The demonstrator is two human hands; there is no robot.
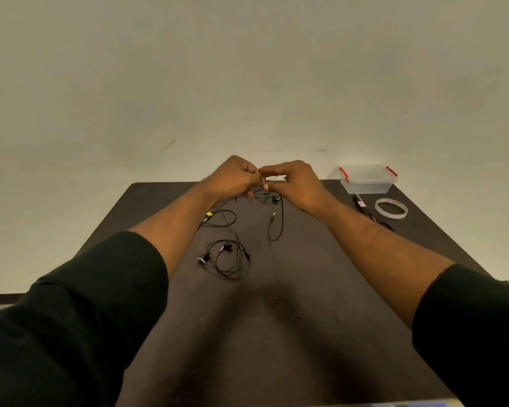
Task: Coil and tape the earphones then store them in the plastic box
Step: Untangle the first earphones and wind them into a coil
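Observation:
My left hand point(236, 179) and my right hand point(293, 183) meet above the far middle of the dark table point(291, 333). Both pinch a thin black earphone cable point(279, 221) between curled fingers. The cable hangs down from the hands in a loop, its plug end dangling free. A second pair of black earphones point(228, 259) lies loosely coiled on the table nearer to me. Another black cable with a yellow tag point(209, 214) lies beside my left forearm. The clear plastic box point(366, 180) with red clips stands at the far right corner, lid on.
A roll of clear tape point(391, 209) lies flat near the right edge, in front of the box. Scissors point(365, 208) with dark handles lie just left of the tape. A pale wall rises behind the table's far edge.

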